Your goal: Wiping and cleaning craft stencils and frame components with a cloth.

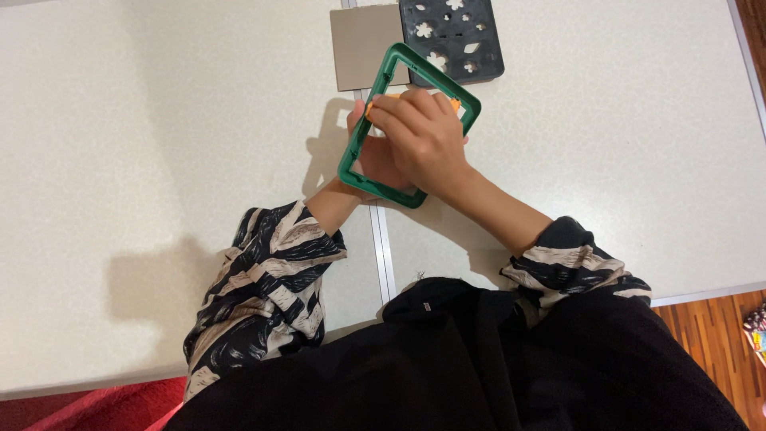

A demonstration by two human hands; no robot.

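the green frame [375,104], a rectangle, is held above the counter [159,160], its long axis slanting from lower left to upper right. the left hand [369,164] is beneath, its fingers unclear. the right hand [423,136] crosses over, fingers closed on an orange piece [373,109] inside.

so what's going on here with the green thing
A person at a white table holds a green rectangular frame tilted above it. The left hand supports it from beneath, and the right hand presses a small orange piece near its upper edge. A dark tray with flower-shaped cutouts and a tan card lie just beyond.
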